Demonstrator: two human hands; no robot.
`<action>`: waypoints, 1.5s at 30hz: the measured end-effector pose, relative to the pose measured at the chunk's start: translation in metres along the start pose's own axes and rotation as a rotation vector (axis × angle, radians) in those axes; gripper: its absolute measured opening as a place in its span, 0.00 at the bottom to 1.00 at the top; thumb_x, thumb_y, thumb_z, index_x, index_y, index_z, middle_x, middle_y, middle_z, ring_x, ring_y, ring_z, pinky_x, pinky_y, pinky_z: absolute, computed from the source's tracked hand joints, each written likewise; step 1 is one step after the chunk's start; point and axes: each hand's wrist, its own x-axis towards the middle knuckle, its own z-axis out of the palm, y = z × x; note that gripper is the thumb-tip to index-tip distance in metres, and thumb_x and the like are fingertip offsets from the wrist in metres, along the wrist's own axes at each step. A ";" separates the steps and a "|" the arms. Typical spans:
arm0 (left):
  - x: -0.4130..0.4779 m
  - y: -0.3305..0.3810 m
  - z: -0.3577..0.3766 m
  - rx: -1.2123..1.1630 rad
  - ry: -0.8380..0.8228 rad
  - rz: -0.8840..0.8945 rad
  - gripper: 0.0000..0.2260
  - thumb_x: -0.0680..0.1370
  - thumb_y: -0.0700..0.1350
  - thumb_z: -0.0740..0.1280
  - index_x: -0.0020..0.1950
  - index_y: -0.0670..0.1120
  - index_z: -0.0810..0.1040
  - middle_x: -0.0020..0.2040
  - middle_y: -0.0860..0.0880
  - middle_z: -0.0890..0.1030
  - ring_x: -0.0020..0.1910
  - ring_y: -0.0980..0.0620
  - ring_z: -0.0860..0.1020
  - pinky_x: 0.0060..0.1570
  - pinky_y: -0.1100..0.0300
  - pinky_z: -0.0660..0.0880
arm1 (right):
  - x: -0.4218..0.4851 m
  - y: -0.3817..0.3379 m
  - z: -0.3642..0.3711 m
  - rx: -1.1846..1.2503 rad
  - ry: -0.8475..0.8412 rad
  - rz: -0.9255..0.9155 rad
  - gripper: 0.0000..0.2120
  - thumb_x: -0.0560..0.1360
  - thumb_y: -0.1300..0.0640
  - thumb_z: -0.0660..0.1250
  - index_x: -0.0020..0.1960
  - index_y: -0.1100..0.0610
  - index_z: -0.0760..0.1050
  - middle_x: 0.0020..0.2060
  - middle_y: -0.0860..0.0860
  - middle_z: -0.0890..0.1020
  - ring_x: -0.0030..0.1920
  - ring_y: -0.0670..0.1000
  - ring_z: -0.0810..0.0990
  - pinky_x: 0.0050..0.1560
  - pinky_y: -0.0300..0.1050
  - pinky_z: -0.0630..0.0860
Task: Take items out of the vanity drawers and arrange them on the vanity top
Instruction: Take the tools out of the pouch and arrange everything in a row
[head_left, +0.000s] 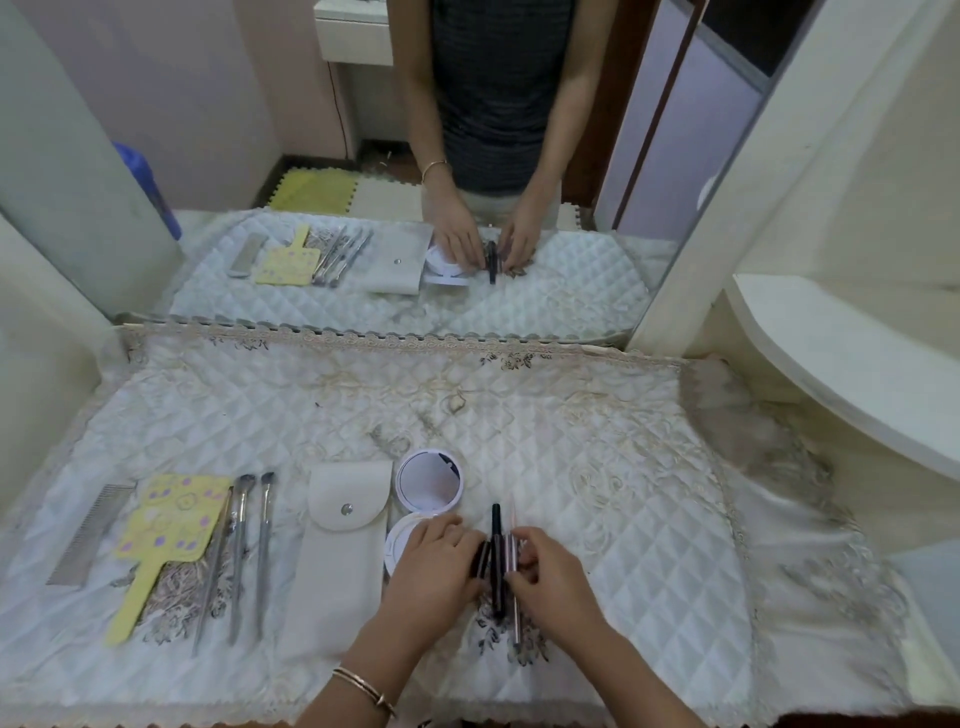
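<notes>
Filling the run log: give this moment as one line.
step: lining up slim makeup sticks | left hand: on sticks | right hand: on sticks | laid out: comb, brushes, pouch, open compact

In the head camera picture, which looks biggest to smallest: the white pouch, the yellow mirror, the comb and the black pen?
1. White pouch
2. Yellow mirror
3. Comb
4. Black pen

The pouch and mirror look close in size, so their order is unsure. Hands partly hide the pen.
</notes>
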 end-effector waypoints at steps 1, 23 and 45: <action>0.002 0.000 -0.001 0.028 -0.019 0.007 0.21 0.75 0.51 0.63 0.67 0.48 0.67 0.67 0.50 0.71 0.73 0.51 0.57 0.70 0.57 0.52 | 0.000 0.000 0.000 -0.006 0.007 0.004 0.21 0.71 0.62 0.64 0.64 0.54 0.70 0.47 0.48 0.75 0.43 0.44 0.74 0.46 0.33 0.72; -0.025 -0.052 0.004 -0.095 0.128 0.038 0.25 0.63 0.63 0.63 0.56 0.54 0.71 0.54 0.53 0.81 0.46 0.54 0.81 0.43 0.68 0.75 | -0.015 -0.010 0.009 0.022 0.074 0.077 0.22 0.71 0.57 0.68 0.64 0.54 0.68 0.50 0.49 0.72 0.49 0.48 0.73 0.52 0.37 0.67; -0.055 -0.046 -0.005 0.040 0.266 -0.074 0.25 0.69 0.56 0.59 0.62 0.45 0.68 0.59 0.45 0.80 0.60 0.50 0.74 0.60 0.60 0.71 | -0.016 0.003 0.014 -0.255 -0.012 -0.135 0.22 0.77 0.51 0.61 0.70 0.50 0.65 0.64 0.51 0.67 0.65 0.50 0.66 0.65 0.42 0.67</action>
